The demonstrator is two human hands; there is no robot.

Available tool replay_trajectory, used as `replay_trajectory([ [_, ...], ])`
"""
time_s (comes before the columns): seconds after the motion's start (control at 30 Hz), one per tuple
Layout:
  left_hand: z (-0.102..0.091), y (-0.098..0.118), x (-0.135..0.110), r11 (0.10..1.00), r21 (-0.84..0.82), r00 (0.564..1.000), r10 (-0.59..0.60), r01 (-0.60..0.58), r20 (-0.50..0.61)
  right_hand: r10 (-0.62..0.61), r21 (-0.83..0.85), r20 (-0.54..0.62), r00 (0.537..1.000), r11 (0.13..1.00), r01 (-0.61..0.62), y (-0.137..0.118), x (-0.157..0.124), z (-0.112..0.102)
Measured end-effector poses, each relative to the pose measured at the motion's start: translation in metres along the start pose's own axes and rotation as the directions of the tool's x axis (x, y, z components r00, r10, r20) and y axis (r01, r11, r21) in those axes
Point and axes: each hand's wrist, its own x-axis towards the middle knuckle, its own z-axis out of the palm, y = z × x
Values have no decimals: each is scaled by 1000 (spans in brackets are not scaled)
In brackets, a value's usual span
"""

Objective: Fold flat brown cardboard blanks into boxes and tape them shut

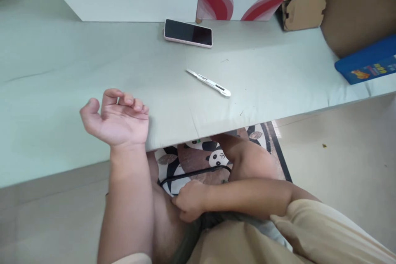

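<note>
Left hand [119,117]: mine, palm up on the pale grey-green tabletop [62,74]; fingers curled loosely, holding nothing
Right hand [190,200]: below the table edge at my thigh; fingers closed, on what I cannot tell
Knife: slim white plastic craft knife [209,83] lies well apart from both hands; pink-cased black smartphone [188,32] beyond

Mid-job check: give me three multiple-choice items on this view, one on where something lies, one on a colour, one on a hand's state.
1. Where does the white utility knife lie?
A. on the table, right of the left hand
B. on the floor
C. in the right hand

2. What colour is the phone case's edge?
A. green
B. pink
C. black

3. How is the left hand?
A. gripping the phone
B. flat, palm down
C. empty, palm up, fingers curled

Answers: 1 A, it rests on the table untouched; 2 B, a pink rim shows; 3 C, nothing in it.
</note>
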Motion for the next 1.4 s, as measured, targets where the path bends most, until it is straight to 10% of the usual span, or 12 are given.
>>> replay_trajectory([
  [0.17,-1,1,-3,1000,-8,1000,-7,7,9,-33,-75,124,992,996,42,-7,-6,2],
  [0.43,0,1,-8,1000,-11,1000,-14,14,29,-6,35,-182,983,999,12,-3,-14,-5],
  [0.67,1,-5,-7,1000,-4,1000,-6,6,26,-44,-88,86,995,995,52,-10,-15,9],
  [1.0,-2,-4,-4,1000,18,1000,11,-12,23,-10,66,-226,974,997,26,6,-23,-5],
  [1.27,-1,-5,-6,1000,6,1000,12,-12,29,-50,-65,118,992,996,58,-6,-12,13],
  [1.4,-2,-5,-5,1000,6,999,10,-10,33,-53,-20,-4,999,998,53,2,-17,9],
])
